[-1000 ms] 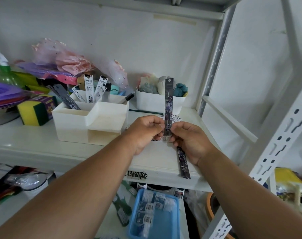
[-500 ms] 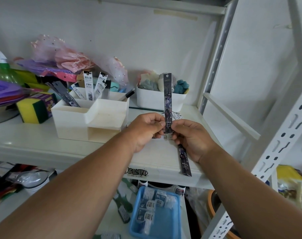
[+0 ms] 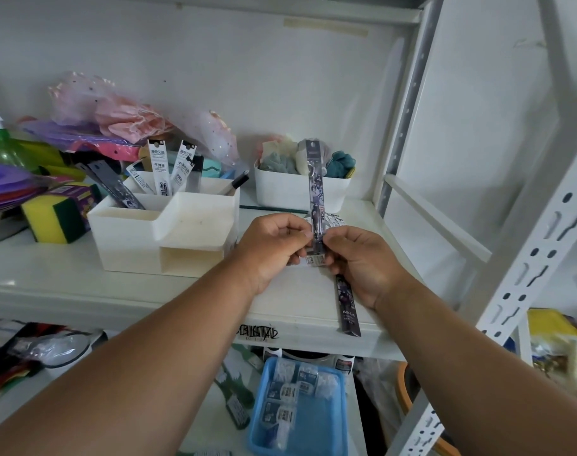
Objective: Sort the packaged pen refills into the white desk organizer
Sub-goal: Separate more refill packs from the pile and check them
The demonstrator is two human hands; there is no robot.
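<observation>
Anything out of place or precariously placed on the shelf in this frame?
Yes. A dark refill pack lies below the right hand with its end poking past the shelf's front edge, so it looks easy to knock off. The other packs stand in the white organizer. Both hands pinch another dark pack upright.

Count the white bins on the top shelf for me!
2: the white plastic desk organizer sits left of the hands, and the small white plastic tub holding cloths stands behind them. Clutter may hide others.
</observation>
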